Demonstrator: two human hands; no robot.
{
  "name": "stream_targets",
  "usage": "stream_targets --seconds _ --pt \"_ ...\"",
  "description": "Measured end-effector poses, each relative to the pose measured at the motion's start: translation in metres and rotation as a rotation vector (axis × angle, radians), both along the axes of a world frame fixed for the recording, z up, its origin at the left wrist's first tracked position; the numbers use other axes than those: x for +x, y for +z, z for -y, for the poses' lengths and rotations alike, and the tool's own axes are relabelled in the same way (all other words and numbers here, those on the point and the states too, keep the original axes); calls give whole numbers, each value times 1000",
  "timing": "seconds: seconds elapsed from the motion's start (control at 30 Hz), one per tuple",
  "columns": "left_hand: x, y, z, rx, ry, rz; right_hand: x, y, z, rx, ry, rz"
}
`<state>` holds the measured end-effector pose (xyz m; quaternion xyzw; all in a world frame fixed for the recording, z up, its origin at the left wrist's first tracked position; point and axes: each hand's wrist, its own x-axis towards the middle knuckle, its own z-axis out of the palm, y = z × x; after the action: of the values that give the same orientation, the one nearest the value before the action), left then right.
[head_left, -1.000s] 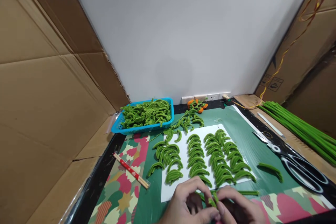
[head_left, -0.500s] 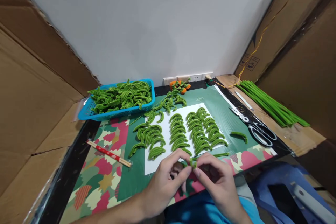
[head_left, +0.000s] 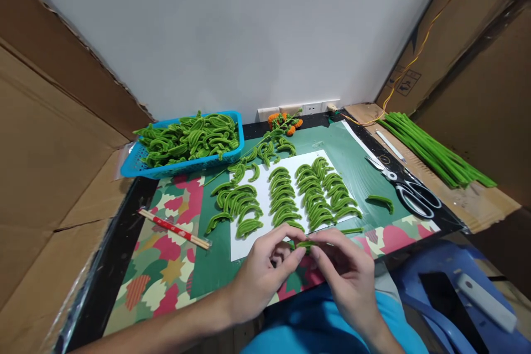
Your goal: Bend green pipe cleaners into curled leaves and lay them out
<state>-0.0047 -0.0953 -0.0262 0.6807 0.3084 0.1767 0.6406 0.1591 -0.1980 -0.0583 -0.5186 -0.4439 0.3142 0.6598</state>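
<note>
Between my two hands, just over the table's front edge, is a short green pipe-cleaner piece [head_left: 306,244]. My left hand [head_left: 269,265] pinches its left end with thumb and forefinger. My right hand [head_left: 346,268] is closed on the other end, fingertips close to the left ones. Beyond them lies a white sheet [head_left: 265,177] bearing curved green pipe-cleaner pieces [head_left: 284,196] set out in columns. A straight green piece [head_left: 352,230] rests just past my right hand, and a bent one [head_left: 380,201] sits farther right.
A blue basket [head_left: 182,167] heaped with green pieces stands back left. Wrapped chopsticks [head_left: 174,228] lie at left. At right are scissors [head_left: 409,193], a white pen [head_left: 390,145] and a bundle of green stems [head_left: 440,149]. Orange flowers [head_left: 284,120] lie near the wall sockets [head_left: 311,108].
The pipe-cleaner piece has turned from roughly upright to lying lengthwise between my fingertips, which are slightly farther apart. The camera view has shifted a little.
</note>
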Motion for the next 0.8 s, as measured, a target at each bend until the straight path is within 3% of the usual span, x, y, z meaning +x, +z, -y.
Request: stream_targets --seconds 0.2,0.57,0.8 --pt "1 4 0 -42 -5 3 -4 -2 5 -24 32 -54" --pt "2 0 1 -178 24 67 22 4 2 229 -44 559" --pt "0 -4 1 -207 5 71 26 11 4 288 -98 705"
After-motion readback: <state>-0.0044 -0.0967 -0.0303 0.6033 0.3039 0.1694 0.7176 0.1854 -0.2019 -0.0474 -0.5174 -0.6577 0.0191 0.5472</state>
